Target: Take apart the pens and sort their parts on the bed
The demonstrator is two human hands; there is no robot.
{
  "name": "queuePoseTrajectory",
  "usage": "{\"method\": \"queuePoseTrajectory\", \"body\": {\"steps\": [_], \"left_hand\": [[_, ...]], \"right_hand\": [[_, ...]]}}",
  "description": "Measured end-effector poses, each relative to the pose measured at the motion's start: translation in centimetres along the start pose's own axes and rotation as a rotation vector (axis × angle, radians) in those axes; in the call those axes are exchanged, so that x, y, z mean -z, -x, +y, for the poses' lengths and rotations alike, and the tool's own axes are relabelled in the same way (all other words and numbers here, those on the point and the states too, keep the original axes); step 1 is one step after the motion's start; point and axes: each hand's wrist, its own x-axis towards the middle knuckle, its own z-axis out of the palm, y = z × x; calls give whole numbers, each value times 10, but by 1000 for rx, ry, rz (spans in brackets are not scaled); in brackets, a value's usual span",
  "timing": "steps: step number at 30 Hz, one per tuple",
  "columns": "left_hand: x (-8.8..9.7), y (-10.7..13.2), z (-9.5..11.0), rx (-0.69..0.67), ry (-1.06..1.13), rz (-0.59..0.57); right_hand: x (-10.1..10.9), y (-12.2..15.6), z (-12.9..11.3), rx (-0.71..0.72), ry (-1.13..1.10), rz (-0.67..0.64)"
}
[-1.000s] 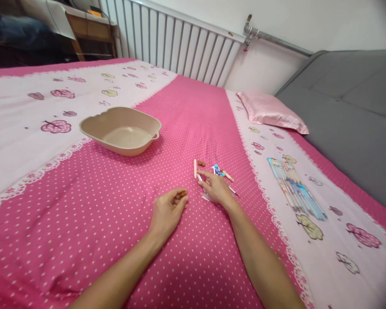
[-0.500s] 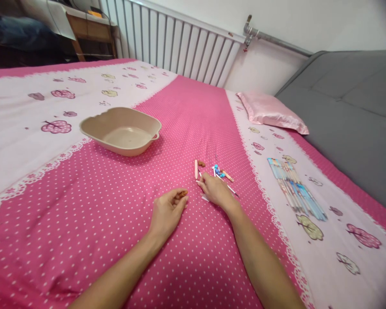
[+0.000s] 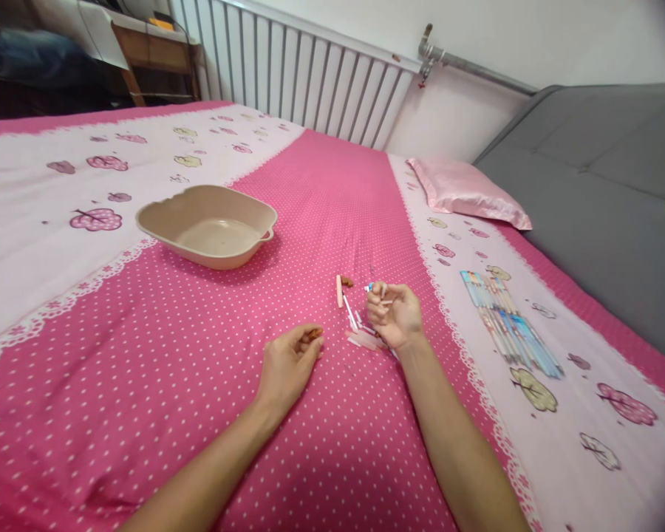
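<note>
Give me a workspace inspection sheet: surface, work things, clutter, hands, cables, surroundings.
Surface: pink dotted bed cover with pale printed strips, lightly creased.
Work things: pink stick, white stick and other small pieces loose near the right hand; some blurred.
Clutter: tan basin farther off to the left; row of pens to the right.
Hands: left hand pinches a small brown piece; right hand's fingers curled, grip unclear.
Cables: thin cord by the wooden table.
Surroundings: radiator, pipe, pillow.
</note>
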Motion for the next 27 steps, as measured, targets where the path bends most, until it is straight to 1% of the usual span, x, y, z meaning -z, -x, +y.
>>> {"method": "queuePoseTrajectory", "body": {"steps": [2, 4, 6, 8, 11, 12, 14, 17, 23, 27], "left_hand": [[0, 0, -1, -2, 7, -1], [-1, -1, -1, -5, 8, -4], [-1, -1, 0, -3, 1, -5], [0, 0, 1, -1, -2, -6], [0, 0, 1, -1, 3, -7], [0, 0, 2, 0, 2, -8], [0, 0, 2, -1, -1, -10], [0, 0, 2, 3, -10, -12], [0, 1, 3, 9, -13, -9], [0, 0, 1, 11, -16, -9]], "right_hand": [[-1, 0, 0, -12, -39, 38], [-3, 0, 4, -20, 38, 84], [-3, 1, 8, -17, 161, 69], [-1, 3, 11, 0, 396, 2], [3, 6, 14, 12, 855, -58], [4, 6, 14, 4, 952, -55], [5, 7, 14, -13, 1071, -60], [4, 8, 14, -13, 1141, -73], [-2, 9, 14, -21, 1240, 13], [-3, 10, 14, -29, 1249, 25]]}}
